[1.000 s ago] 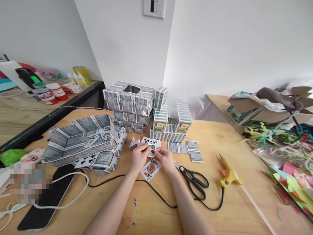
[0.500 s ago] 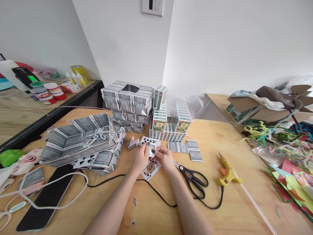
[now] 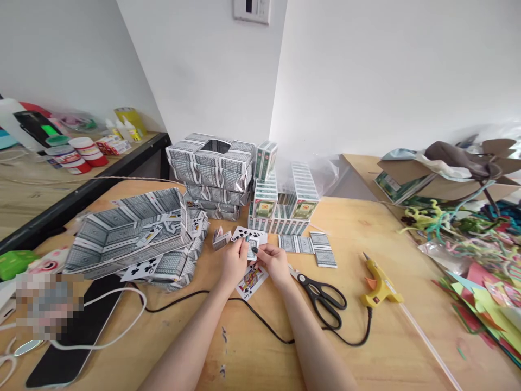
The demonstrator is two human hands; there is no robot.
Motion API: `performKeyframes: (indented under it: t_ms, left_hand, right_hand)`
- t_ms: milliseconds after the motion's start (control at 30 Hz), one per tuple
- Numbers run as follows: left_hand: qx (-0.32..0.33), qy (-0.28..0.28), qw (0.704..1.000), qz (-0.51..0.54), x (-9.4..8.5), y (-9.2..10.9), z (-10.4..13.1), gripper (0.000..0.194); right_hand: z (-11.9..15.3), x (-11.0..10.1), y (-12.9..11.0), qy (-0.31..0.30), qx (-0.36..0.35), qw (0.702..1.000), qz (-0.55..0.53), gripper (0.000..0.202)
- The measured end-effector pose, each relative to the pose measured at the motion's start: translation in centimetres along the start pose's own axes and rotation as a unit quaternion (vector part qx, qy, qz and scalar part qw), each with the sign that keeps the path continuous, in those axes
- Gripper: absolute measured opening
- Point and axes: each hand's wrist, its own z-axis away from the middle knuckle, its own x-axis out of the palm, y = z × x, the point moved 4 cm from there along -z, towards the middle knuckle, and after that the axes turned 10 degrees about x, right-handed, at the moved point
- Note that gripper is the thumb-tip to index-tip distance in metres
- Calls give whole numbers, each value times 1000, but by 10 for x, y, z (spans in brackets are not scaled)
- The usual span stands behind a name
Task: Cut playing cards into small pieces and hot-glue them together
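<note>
Between my two hands is a small playing card, its patterned back showing. My left hand pinches it from the left, and the fingers of my right hand are closed at its right edge. Beneath my hands a jack card lies face up on the table. Behind them is a face-up spade card, partly covered by my fingers. A folded card piece stands left of it. Flat patterned cards lie to the right, and black-handled scissors rest beside my right wrist.
A yellow glue gun with a clear stick lies at right, its black cord crossing under my forearms. Card-covered boxes and stacked card packs stand behind. At left are an open card-covered tray and a black phone.
The held card has shifted slightly between my fingers and shows more of its patterned back. Both hands stay in nearly the same place.
</note>
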Motion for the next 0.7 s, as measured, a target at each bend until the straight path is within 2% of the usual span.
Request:
performKeyframes:
  t_ms: [333,700]
  left_hand:
    - [12,11,998,-56,-1,2,0,31]
    - [12,16,999,-40,-1,0,0,32]
  right_hand:
    - [-1,0,0,-2,9,1000,1,23]
    - [1,0,-2,-9,-11,1000,23,21]
